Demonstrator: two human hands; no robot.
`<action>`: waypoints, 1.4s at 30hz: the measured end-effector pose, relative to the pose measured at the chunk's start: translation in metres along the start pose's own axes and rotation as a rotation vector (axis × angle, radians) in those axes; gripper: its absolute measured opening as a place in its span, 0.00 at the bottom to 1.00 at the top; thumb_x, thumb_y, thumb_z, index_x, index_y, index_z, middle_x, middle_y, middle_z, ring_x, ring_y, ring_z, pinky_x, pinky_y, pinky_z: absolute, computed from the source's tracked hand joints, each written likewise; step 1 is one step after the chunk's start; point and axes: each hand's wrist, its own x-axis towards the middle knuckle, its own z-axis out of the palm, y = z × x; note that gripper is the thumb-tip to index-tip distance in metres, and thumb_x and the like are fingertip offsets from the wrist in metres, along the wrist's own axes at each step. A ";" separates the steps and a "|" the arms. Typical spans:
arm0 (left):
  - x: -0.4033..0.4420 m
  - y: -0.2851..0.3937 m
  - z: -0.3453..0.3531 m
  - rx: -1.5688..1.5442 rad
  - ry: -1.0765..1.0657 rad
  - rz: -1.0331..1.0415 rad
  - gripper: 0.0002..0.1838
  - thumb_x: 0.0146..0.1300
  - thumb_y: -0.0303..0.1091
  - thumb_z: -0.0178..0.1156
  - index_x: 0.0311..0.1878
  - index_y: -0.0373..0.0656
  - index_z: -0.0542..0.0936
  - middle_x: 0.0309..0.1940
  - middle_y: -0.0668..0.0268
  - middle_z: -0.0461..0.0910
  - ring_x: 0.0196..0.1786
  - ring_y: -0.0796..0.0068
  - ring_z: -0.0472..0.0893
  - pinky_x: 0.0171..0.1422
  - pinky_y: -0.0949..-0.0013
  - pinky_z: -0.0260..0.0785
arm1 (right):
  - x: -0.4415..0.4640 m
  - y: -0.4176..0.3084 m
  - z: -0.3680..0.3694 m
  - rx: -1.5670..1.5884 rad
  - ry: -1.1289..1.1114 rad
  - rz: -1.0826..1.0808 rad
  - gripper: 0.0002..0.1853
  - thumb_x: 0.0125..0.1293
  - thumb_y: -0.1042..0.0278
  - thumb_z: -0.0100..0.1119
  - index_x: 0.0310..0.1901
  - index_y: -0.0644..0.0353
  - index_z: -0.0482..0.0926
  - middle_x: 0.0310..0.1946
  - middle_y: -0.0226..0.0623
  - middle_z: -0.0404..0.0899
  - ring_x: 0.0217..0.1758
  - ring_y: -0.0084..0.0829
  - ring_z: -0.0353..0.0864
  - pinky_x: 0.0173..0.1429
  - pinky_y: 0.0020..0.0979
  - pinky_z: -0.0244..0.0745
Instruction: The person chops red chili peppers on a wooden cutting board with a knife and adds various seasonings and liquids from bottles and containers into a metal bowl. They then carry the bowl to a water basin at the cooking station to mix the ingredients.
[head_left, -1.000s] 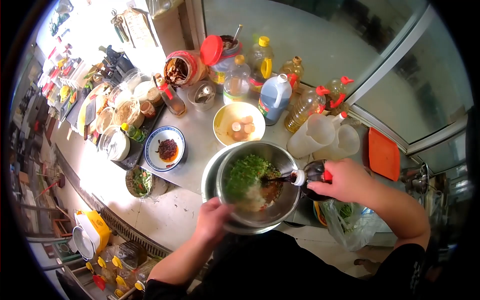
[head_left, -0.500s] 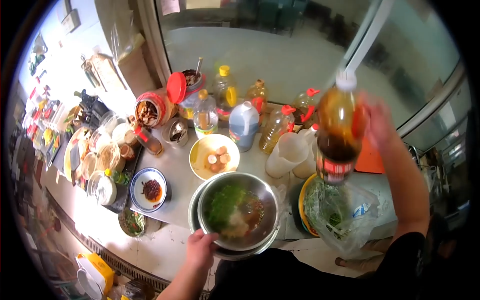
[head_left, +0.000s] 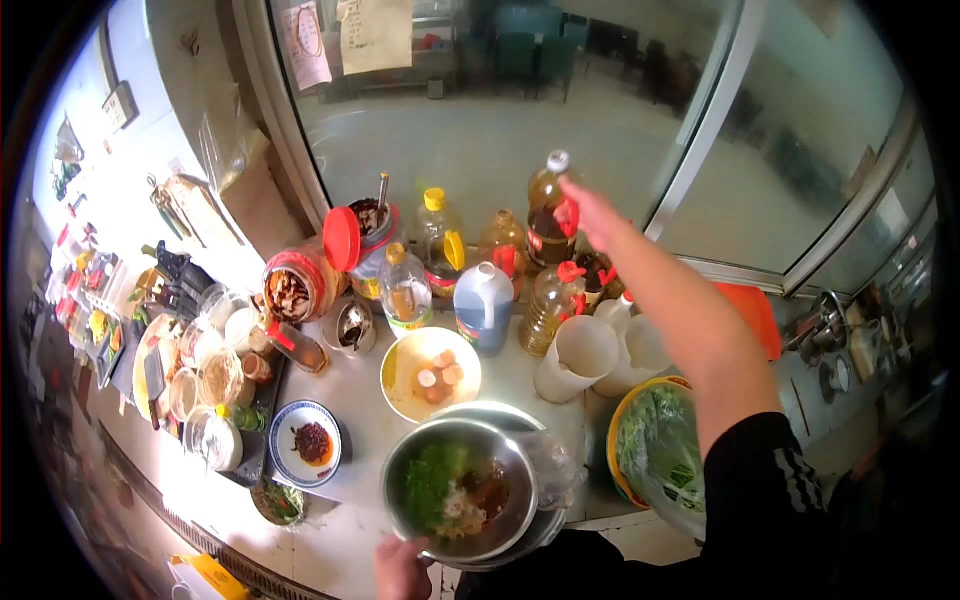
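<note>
My left hand (head_left: 403, 568) is closed on the near-left rim of a steel mixing bowl (head_left: 520, 520). Chopped greens (head_left: 437, 480), a pale minced heap and dark brown liquid lie in the bowl, which rests partly over a larger metal basin (head_left: 545, 535). My right arm reaches to the window side of the counter. There, my right hand (head_left: 588, 212) is at the red handle of a large bottle (head_left: 545, 195) of dark brown liquid, fingers round the handle. The bottle stands upright among other bottles, its lower part partly hidden by them.
A yellow bowl with eggshells (head_left: 400, 385) sits behind the steel bowl. Near it are a blue jug (head_left: 482, 310), white pitchers (head_left: 578, 358) and oil bottles (head_left: 552, 305). A bowl of chili (head_left: 290, 475) is at left. Bagged greens (head_left: 655, 450) fill a tub at right.
My right hand has carried the large bottle from the right, close by, back to the window-side row of bottles. The steel bowl has shifted slightly, with my left hand still on its rim.
</note>
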 end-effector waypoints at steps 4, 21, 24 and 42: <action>0.004 -0.010 -0.009 0.009 0.050 0.011 0.18 0.57 0.29 0.55 0.52 0.36 0.75 0.43 0.59 0.80 0.44 0.65 0.81 0.43 0.63 0.77 | 0.013 0.054 -0.010 0.029 -0.116 0.106 0.26 0.66 0.35 0.54 0.32 0.55 0.75 0.29 0.36 0.80 0.34 0.27 0.75 0.50 0.31 0.67; 0.003 -0.014 -0.005 0.016 0.127 -0.030 0.19 0.57 0.30 0.57 0.52 0.36 0.76 0.47 0.59 0.78 0.50 0.61 0.78 0.49 0.55 0.73 | -0.017 0.070 -0.032 -0.508 0.132 -0.007 0.42 0.65 0.32 0.50 0.61 0.69 0.68 0.54 0.52 0.76 0.60 0.40 0.75 0.62 0.38 0.68; 0.003 -0.014 -0.008 0.012 0.075 -0.035 0.19 0.57 0.30 0.57 0.52 0.35 0.76 0.48 0.58 0.78 0.50 0.60 0.78 0.51 0.53 0.73 | -0.071 0.017 -0.006 -0.497 0.220 -0.291 0.31 0.68 0.43 0.53 0.55 0.68 0.70 0.52 0.50 0.77 0.59 0.38 0.75 0.59 0.36 0.70; 0.011 -0.006 -0.043 -0.100 0.009 -0.006 0.15 0.55 0.21 0.54 0.47 0.29 0.77 0.42 0.54 0.81 0.42 0.61 0.83 0.46 0.61 0.78 | -0.175 0.067 0.112 -0.391 -0.103 -0.354 0.21 0.63 0.57 0.65 0.45 0.62 0.68 0.38 0.35 0.74 0.39 0.25 0.74 0.45 0.30 0.73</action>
